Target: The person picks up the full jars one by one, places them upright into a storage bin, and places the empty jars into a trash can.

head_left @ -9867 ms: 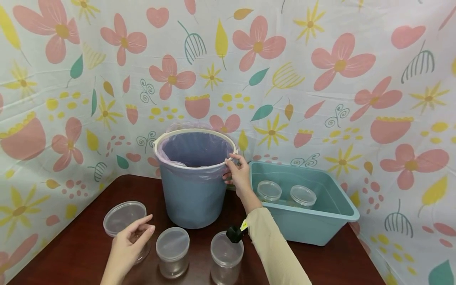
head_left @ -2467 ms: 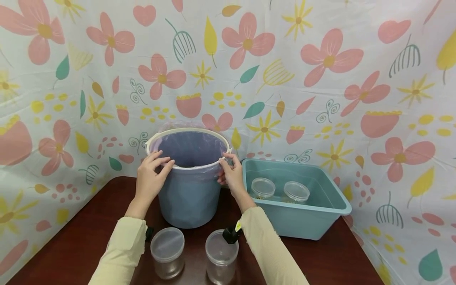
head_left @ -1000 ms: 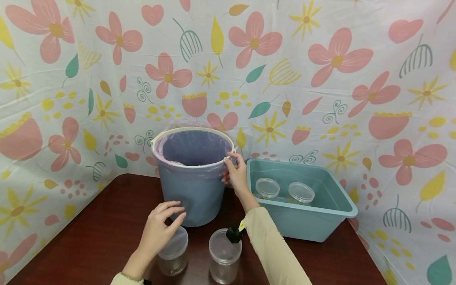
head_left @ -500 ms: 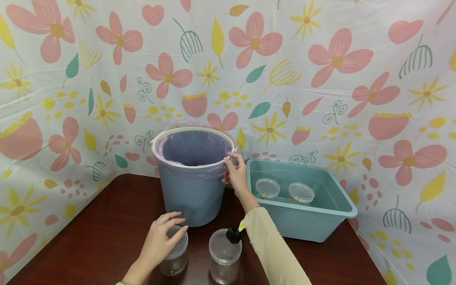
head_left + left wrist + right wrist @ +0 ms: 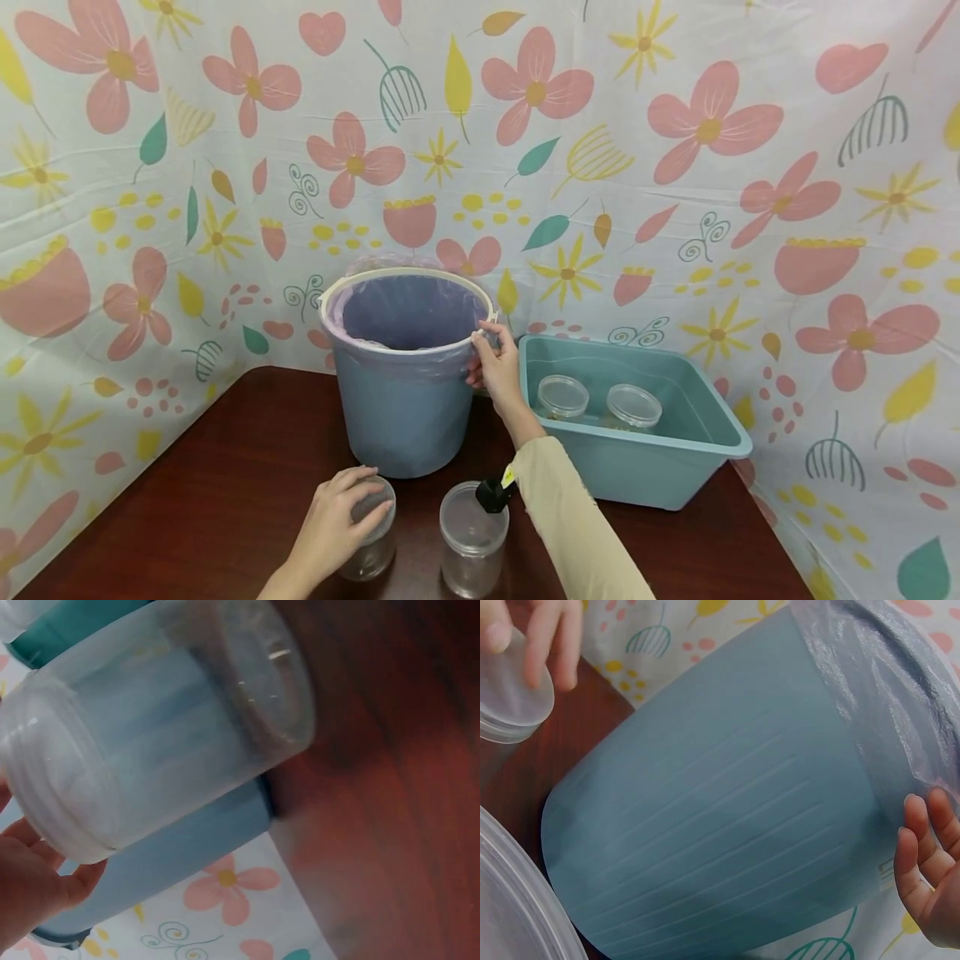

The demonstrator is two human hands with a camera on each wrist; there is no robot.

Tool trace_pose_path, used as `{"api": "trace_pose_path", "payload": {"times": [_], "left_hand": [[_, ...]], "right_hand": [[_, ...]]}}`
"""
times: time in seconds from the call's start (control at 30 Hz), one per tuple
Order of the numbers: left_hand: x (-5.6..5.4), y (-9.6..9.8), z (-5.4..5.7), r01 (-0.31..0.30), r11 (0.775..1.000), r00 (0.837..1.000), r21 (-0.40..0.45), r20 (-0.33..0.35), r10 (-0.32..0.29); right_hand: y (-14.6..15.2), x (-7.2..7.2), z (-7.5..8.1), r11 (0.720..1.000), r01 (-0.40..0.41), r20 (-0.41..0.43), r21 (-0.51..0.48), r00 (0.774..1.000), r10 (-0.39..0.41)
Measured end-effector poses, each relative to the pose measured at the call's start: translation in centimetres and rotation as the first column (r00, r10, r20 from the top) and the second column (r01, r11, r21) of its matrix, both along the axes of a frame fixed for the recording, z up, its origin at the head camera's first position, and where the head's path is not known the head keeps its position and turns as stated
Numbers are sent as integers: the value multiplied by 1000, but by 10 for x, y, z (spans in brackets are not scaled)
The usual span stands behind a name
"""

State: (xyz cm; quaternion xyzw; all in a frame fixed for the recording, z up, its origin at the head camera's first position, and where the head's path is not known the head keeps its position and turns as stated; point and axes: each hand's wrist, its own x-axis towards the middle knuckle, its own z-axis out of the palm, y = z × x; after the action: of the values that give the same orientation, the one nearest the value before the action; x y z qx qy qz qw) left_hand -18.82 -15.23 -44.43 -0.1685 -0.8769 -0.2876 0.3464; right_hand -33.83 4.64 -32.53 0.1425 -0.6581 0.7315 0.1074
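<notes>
My left hand (image 5: 322,529) has its thumb and fingers spread around the lid of a clear plastic jar (image 5: 367,557), which stands upright on the table; the jar (image 5: 172,727) fills much of the left wrist view. With thumb and fingertips, my right hand (image 5: 498,375) pinches the white rim of a blue-grey trash bin (image 5: 405,417). A thin purplish bag (image 5: 885,697) lines the bin and folds over its edge. Below my right sleeve stands a second lidded clear jar (image 5: 474,558), partly covered by the black wrist camera (image 5: 492,495). The bottom of the bin is hidden.
A teal plastic tub (image 5: 637,467) stands right of the bin. Inside it are two lidded clear jars, one on the left (image 5: 562,396) and one on the right (image 5: 633,407). A flowered cloth (image 5: 480,167) hangs behind the dark red-brown table (image 5: 187,500).
The larger jar at the left is gone from the table. My left hand moved from the bin's rim down to the jar lid; my right hand stays on the rim.
</notes>
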Motion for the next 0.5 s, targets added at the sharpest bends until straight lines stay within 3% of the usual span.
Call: {"api": "trace_pose_path", "payload": {"times": [0.33, 0.5], "left_hand": [[-1, -5, -12, -6, 1000, 1000, -31, -11, 6], [0, -7, -15, -5, 1000, 997, 0, 74, 5]], "right_hand": [[-2, -3, -3, 1000, 3, -17, -12, 1000, -3], [-1, -4, -4, 1000, 11, -15, -16, 1000, -11]]}}
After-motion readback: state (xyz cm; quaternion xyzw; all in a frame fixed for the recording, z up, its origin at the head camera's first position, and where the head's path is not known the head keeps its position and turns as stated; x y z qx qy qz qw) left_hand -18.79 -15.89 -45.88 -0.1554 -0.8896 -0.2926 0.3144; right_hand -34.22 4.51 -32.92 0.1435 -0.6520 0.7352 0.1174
